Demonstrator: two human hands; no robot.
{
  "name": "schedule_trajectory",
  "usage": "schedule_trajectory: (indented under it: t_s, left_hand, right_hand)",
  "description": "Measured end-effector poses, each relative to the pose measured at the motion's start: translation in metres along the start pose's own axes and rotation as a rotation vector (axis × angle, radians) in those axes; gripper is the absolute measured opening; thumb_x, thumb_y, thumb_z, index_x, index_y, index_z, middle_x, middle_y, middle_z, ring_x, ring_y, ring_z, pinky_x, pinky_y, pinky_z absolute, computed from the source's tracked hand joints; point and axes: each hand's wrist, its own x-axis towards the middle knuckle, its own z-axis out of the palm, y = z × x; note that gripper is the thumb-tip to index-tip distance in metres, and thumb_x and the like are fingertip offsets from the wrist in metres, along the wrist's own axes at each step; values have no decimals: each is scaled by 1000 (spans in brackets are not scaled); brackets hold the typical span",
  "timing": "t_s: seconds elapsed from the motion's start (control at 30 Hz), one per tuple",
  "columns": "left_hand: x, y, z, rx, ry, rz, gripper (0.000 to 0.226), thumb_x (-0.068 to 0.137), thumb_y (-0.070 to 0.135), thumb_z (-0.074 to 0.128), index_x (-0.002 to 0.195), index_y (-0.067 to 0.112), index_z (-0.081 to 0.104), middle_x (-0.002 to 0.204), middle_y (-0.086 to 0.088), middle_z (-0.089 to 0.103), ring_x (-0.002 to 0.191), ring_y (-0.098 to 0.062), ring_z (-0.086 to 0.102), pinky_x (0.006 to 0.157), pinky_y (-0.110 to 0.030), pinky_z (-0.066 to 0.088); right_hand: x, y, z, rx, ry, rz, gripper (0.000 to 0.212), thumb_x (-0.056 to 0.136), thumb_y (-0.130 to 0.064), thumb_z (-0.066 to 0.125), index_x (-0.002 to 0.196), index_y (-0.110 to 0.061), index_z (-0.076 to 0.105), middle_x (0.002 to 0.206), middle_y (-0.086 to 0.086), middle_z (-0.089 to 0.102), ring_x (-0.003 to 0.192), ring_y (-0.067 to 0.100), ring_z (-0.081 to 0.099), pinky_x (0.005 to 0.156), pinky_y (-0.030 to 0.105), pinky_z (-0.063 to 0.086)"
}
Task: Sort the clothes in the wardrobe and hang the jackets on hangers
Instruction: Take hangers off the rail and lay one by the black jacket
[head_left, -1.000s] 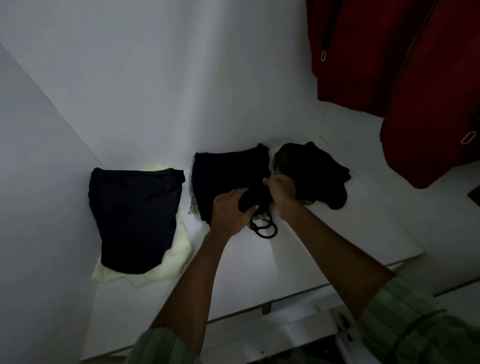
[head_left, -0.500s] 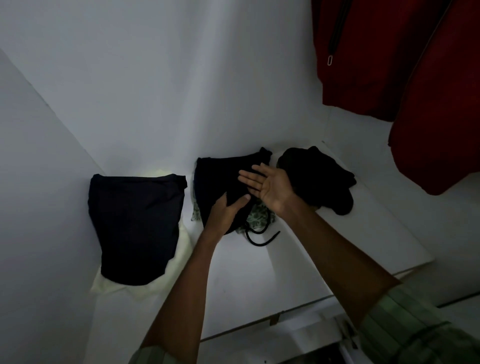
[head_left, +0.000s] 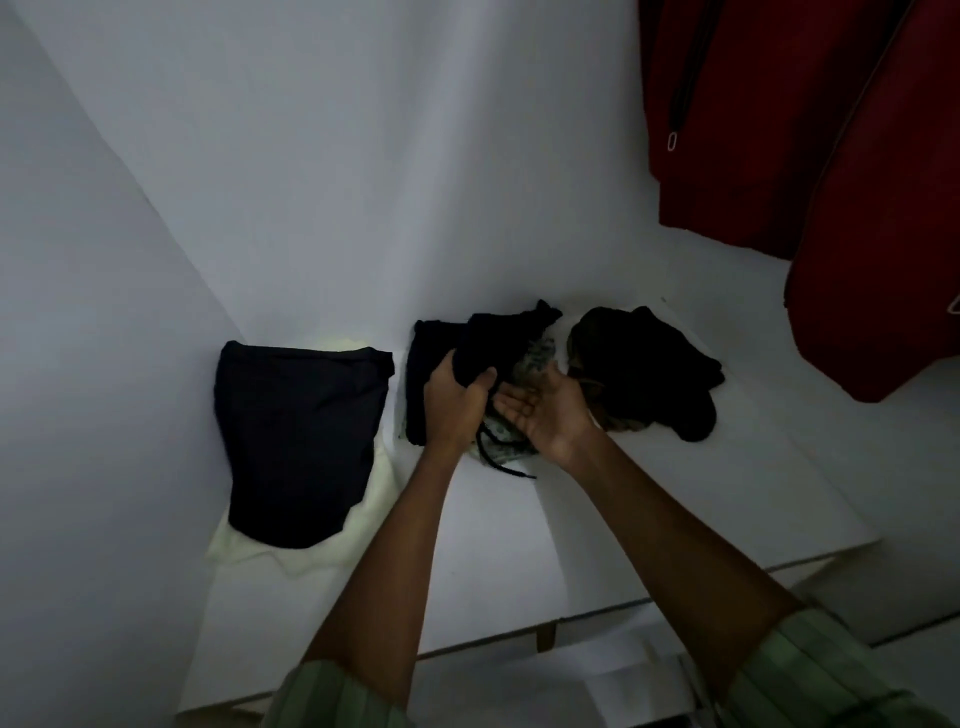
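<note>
Lifted black garment (head_left: 498, 343) now hides left hand (head_left: 457, 400) fingers.

Folded black garment (head_left: 498, 343), edge lifted

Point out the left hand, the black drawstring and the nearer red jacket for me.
left hand (head_left: 453, 402), head view, on the back of the hand gripping dark cloth.
black drawstring (head_left: 501, 466), head view, on the loose cord lying on the shelf.
nearer red jacket (head_left: 878, 291), head view, on its lower front panel.

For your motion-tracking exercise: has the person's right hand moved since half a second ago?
Yes. The right hand, then raised over the middle pile, has dropped lower and nearer, palm up beside the patterned cloth.
</note>
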Motion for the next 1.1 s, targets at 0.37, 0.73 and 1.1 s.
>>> schedule_trajectory:
  t_s: [0.37,0.73,1.1]
  left_hand:
    - [-102,75,-78,310,-148,634,31,88,-13,63,110,8,67,99,1,71,92,-16,69,79,-36,55]
    - [-201,28,-158,1023,-169,627,65,61,-5,43,109,31,69,122,17,65,125,-8,56,101,-38,29]
    - [-180,46,-238,1036,244,538,86,47,-24,55,99,42,71,151,8,43,135,-26,40,104,-43,30]
  right_hand:
    - [-38,-24,43,217,-138,27,80,99,-70,28,141,-10,59,121,21,67,109,39,65,96,54,53]
    - [-104,1,26,83,-324,105,51,90,-41,69,132,-11,68,138,21,62,126,38,60,106,51,48]
    - [-146,6,76,139,-384,-63,47,91,7,59,137,-1,58,133,19,65,124,32,62,104,43,52]
